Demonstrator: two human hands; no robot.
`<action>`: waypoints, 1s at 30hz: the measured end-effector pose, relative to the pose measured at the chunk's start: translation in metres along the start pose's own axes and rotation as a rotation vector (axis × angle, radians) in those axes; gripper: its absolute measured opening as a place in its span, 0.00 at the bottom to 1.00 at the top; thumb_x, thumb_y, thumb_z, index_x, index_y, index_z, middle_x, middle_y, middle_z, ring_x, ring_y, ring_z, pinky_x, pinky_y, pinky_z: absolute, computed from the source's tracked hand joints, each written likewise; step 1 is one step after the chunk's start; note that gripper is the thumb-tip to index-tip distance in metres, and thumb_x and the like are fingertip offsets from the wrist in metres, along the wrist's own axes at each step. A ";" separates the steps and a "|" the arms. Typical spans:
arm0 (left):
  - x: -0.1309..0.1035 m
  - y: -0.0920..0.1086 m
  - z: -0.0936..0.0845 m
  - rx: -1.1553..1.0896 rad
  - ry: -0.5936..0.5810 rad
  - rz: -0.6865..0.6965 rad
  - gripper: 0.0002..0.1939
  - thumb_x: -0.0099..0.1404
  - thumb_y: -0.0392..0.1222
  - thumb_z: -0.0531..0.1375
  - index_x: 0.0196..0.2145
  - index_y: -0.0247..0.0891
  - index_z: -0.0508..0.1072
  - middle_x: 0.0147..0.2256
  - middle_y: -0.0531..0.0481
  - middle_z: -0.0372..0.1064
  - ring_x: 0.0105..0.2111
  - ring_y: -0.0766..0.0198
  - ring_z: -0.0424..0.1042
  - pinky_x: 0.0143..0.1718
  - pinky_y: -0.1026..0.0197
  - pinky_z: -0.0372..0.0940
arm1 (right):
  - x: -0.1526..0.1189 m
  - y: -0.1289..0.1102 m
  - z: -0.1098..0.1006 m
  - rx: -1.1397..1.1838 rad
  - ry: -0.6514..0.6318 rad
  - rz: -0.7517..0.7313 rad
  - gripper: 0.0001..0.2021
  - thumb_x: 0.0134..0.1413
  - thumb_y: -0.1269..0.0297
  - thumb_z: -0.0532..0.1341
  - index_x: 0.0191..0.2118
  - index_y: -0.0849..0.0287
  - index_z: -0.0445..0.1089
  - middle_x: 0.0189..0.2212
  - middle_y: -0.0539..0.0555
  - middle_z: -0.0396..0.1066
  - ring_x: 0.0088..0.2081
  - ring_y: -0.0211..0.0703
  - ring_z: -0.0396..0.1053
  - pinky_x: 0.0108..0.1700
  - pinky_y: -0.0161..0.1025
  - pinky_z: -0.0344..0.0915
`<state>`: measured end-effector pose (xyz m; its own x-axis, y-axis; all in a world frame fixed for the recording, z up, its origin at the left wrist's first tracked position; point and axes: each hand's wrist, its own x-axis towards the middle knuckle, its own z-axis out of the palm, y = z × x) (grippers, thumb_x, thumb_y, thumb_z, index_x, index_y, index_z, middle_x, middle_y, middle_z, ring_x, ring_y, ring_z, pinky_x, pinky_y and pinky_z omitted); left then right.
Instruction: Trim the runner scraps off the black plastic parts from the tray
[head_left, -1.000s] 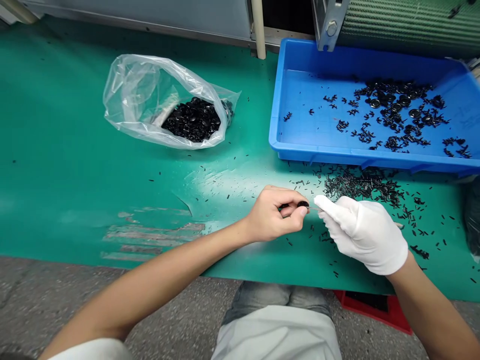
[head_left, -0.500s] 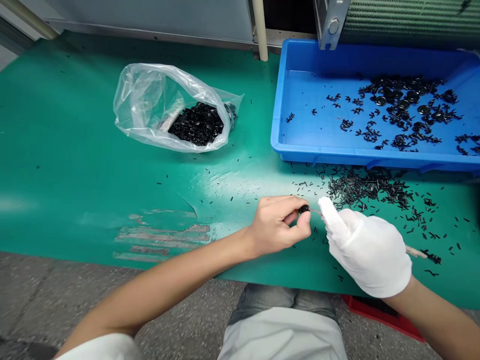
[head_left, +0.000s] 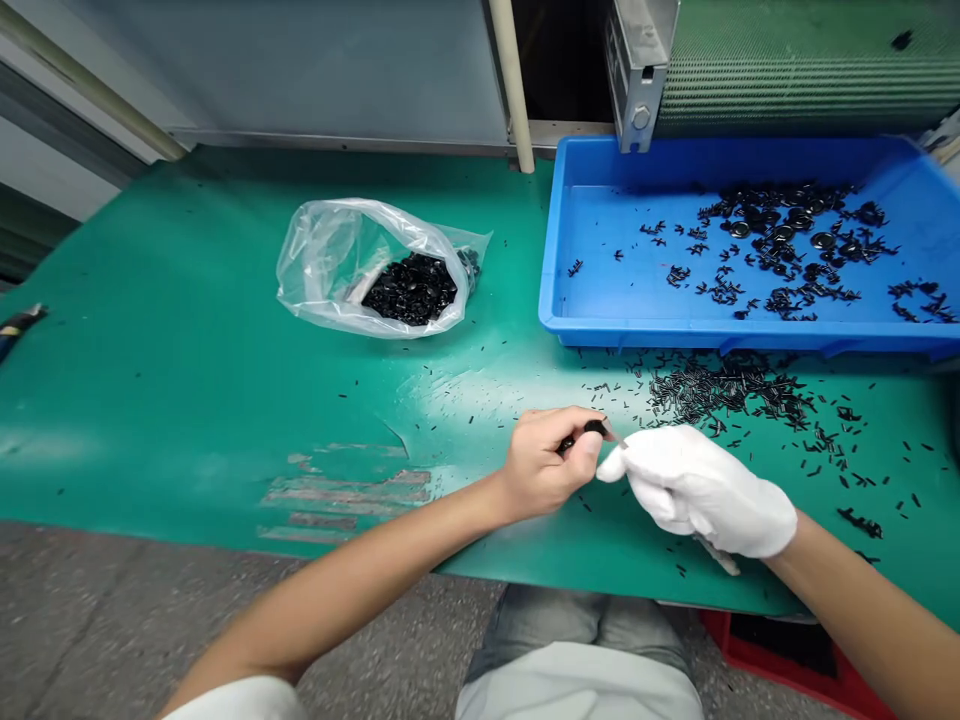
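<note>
The green table [head_left: 187,400] has much free surface on the left half, and its near edge runs just below the two hands. The blue tray [head_left: 630,325] stands at the far right, and its front wall is well apart from the hands. Between this wall and the hands lies a heap of small black pins [head_left: 720,385], with single pins scattered toward the right edge of the table. A clear plastic bag [head_left: 337,250] with black round parts inside lies at the far middle, well apart from the hands, with open table around it.

The left hand [head_left: 544,465] is bare. Its thumb and fingers are closed together on a small black round part [head_left: 592,428], which sits at the fingertips, a little above the table and near the front edge. The right hand [head_left: 697,485] wears a white glove. Its fingers are curled together around a thin tool [head_left: 716,552]; the rear end of the tool shows below the palm, and a thin tip shows just beside the black part. I cannot tell if the tip touches the part. The two hands are just beside each other, almost touching at the fingertips.

Inside the tray, more black round parts and pins lie toward the right side.
</note>
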<state>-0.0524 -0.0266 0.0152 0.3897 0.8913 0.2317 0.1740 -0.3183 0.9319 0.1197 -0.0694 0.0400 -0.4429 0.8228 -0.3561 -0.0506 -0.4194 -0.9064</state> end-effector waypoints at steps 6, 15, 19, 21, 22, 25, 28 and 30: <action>0.006 -0.014 -0.003 -0.395 -0.046 -0.153 0.16 0.59 0.53 0.58 0.28 0.36 0.71 0.15 0.58 0.51 0.16 0.72 0.50 0.19 0.65 0.51 | 0.008 0.002 -0.015 0.558 0.113 -0.041 0.10 0.53 0.58 0.61 0.35 0.59 0.72 0.16 0.41 0.58 0.12 0.24 0.39 0.14 0.26 0.39; 0.055 0.032 -0.014 -0.854 -0.131 -0.619 0.18 0.60 0.48 0.59 0.22 0.37 0.56 0.18 0.58 0.47 0.15 0.74 0.45 0.14 0.72 0.43 | 0.019 -0.006 -0.027 0.627 0.424 -0.325 0.13 0.48 0.55 0.62 0.34 0.60 0.72 0.16 0.42 0.58 0.12 0.25 0.44 0.14 0.29 0.42; 0.127 0.045 0.000 -0.624 -0.145 -0.453 0.14 0.61 0.43 0.60 0.23 0.36 0.62 0.18 0.59 0.47 0.15 0.75 0.45 0.14 0.72 0.43 | 0.018 -0.014 -0.032 0.659 0.445 -0.378 0.12 0.47 0.56 0.62 0.32 0.60 0.72 0.15 0.41 0.58 0.12 0.25 0.43 0.15 0.30 0.41; 0.177 0.042 0.021 -0.469 -0.189 -0.334 0.05 0.58 0.38 0.61 0.33 0.34 0.70 0.20 0.58 0.51 0.16 0.75 0.48 0.15 0.71 0.43 | 0.018 -0.016 -0.035 0.672 0.462 -0.395 0.12 0.46 0.56 0.62 0.32 0.60 0.72 0.15 0.41 0.58 0.12 0.25 0.44 0.15 0.30 0.40; 0.202 0.038 0.036 -0.365 -0.215 -0.293 0.08 0.58 0.37 0.60 0.36 0.33 0.71 0.20 0.57 0.53 0.17 0.74 0.49 0.16 0.70 0.43 | 0.019 -0.017 -0.036 0.677 0.473 -0.401 0.12 0.46 0.56 0.62 0.32 0.60 0.72 0.15 0.41 0.58 0.12 0.25 0.44 0.15 0.30 0.40; 0.263 0.023 0.089 0.238 -0.286 -0.073 0.13 0.65 0.42 0.51 0.38 0.31 0.72 0.21 0.53 0.58 0.19 0.70 0.56 0.21 0.66 0.52 | 0.023 -0.015 -0.040 0.668 0.508 -0.406 0.12 0.46 0.56 0.62 0.32 0.60 0.71 0.15 0.41 0.57 0.12 0.25 0.44 0.15 0.30 0.41; 0.295 0.008 0.139 0.654 -0.419 0.120 0.14 0.63 0.44 0.56 0.30 0.30 0.75 0.27 0.45 0.69 0.31 0.61 0.68 0.34 0.62 0.60 | 0.027 -0.013 -0.044 0.653 0.539 -0.423 0.11 0.46 0.57 0.62 0.32 0.60 0.71 0.15 0.41 0.57 0.12 0.25 0.44 0.15 0.30 0.41; 0.303 0.002 0.162 0.699 -0.472 0.139 0.09 0.55 0.41 0.61 0.28 0.30 0.75 0.32 0.39 0.73 0.38 0.54 0.69 0.41 0.60 0.60 | 0.028 -0.014 -0.047 0.661 0.564 -0.444 0.11 0.46 0.57 0.61 0.32 0.60 0.71 0.15 0.41 0.57 0.12 0.25 0.44 0.14 0.30 0.40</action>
<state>0.2127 0.1903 0.0415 0.7577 0.6509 0.0464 0.5541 -0.6794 0.4810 0.1502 -0.0223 0.0316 0.2228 0.9485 -0.2251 -0.6775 -0.0154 -0.7354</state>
